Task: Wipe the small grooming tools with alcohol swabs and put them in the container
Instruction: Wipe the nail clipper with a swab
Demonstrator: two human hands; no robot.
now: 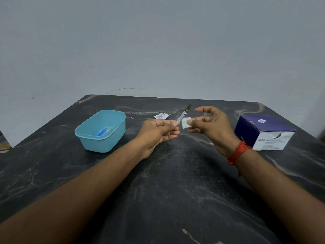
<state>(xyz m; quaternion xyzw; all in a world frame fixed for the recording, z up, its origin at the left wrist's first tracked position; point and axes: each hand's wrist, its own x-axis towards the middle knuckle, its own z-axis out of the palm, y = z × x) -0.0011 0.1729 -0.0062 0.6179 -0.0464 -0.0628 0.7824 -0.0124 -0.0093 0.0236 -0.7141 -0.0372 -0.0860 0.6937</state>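
My left hand [159, 132] grips the handle of a slim metal grooming tool [184, 113], whose pointed tip slants up and to the right. Just right of it, my right hand [210, 126] pinches a small white alcohol swab [185, 122] between thumb and fingers, close beside the tool's shaft. A light blue plastic container [101, 131] stands on the table to the left. Inside it lies a tool with a blue handle [101, 132].
A dark blue and white box of alcohol swabs [265, 132] stands at the right on the dark marble table [175, 182]. A torn swab wrapper [161, 116] lies behind my hands. A grey wall rises behind the table's far edge.
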